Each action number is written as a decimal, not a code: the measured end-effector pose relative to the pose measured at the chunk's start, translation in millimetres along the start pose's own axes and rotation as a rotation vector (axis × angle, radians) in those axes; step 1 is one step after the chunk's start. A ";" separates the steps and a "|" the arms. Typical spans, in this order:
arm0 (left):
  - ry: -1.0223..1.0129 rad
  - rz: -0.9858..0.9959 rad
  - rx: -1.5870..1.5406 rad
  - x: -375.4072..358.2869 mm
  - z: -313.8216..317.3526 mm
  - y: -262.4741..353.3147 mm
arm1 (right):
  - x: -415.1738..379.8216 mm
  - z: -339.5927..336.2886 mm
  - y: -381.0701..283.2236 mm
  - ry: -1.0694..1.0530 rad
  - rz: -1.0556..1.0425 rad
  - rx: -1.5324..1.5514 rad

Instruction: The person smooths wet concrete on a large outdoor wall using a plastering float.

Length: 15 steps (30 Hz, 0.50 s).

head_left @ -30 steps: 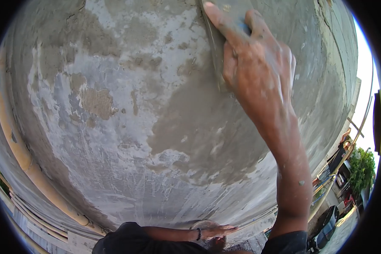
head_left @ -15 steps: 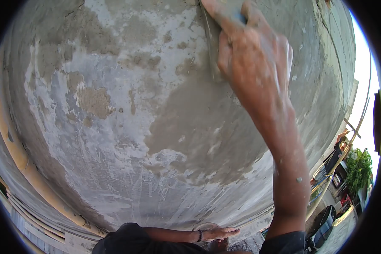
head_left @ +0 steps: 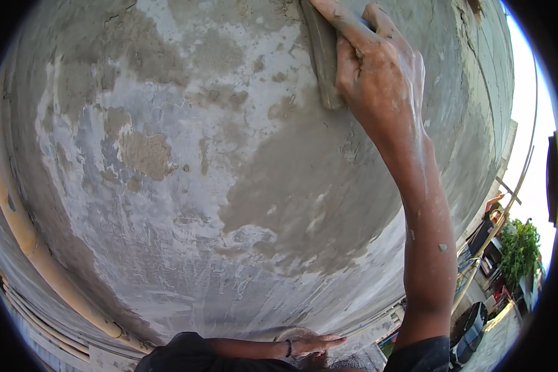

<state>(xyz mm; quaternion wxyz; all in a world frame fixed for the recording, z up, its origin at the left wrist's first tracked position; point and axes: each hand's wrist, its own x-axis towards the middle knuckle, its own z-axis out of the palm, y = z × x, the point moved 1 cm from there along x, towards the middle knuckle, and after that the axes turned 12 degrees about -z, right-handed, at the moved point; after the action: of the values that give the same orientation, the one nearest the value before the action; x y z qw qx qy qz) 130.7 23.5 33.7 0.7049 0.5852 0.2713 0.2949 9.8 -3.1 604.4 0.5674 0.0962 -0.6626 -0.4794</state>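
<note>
A grey wall point(head_left: 167, 211) with patches of darker wet plaster point(head_left: 291, 180) fills most of the view. My right hand point(head_left: 381, 68) is raised at the upper right, its fingers wrapped round the handle of a flat trowel point(head_left: 323, 59) that lies against the wall. Wet plaster smears the hand and forearm. Low in the view, my left hand point(head_left: 319, 345), with a dark bracelet at the wrist, is stretched out with its fingers extended, beside a round pale container point(head_left: 297, 333) that it partly covers. I see nothing held in it.
A bamboo pole point(head_left: 40, 254) runs down the left side. At the right edge, another person point(head_left: 485, 229) stands by bamboo poles, with a green bush point(head_left: 519, 246) beyond. A dark vehicle-like object point(head_left: 469, 332) is at the lower right.
My right hand and the trowel have shifted slightly to the right in view, and the trowel's face shows more. The left hand has barely moved.
</note>
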 end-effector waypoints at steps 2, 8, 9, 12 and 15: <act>0.026 -0.189 -0.052 -7.0 -2.0 17.9 | -15.8 -8.0 -13.0 -0.053 0.059 0.047; 0.037 -0.463 -0.027 -22.0 -11.0 27.8 | -97.8 -49.8 -49.3 -0.317 0.243 0.152; 0.005 -0.386 0.041 -20.8 -15.4 17.6 | -103.7 -55.1 -50.9 -0.373 0.233 0.154; 0.088 -0.116 -0.060 -17.0 -12.9 -6.9 | -99.4 -61.9 -40.0 -0.340 0.231 0.138; 0.015 -0.150 -0.056 -24.9 -11.4 3.6 | -62.3 -48.6 -14.6 -0.056 0.184 0.076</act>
<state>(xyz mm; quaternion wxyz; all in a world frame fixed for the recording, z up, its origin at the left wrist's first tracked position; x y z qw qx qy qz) 105.1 13.3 36.2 0.7393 0.5410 0.3111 0.2529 65.8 5.6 547.4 0.5862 0.0428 -0.7020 -0.4022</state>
